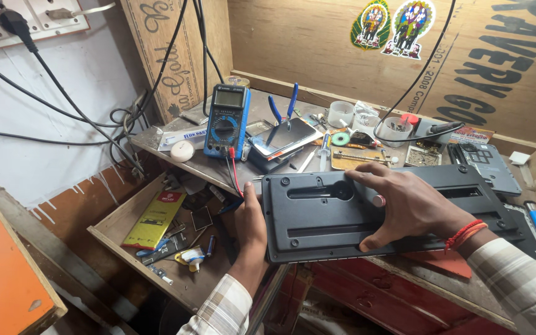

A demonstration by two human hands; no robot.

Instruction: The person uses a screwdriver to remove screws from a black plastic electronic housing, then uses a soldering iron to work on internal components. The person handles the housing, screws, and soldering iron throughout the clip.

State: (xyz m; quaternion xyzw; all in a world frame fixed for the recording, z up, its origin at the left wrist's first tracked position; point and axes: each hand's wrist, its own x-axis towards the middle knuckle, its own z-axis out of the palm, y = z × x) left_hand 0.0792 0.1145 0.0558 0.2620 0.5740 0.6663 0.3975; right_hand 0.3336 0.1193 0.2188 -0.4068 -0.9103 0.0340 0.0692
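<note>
Your left hand (250, 218) grips the end of the black panel (342, 214) while your right hand (407, 208) lies flat on it. The panel overhangs the counter (218, 164) edge; loosen either hand and it could tip into the open drawer (119, 226).

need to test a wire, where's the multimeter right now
In the head view the blue multimeter stands propped at the back left of the workbench, just left of the blue-handled pliers and beyond the left hand.
</note>
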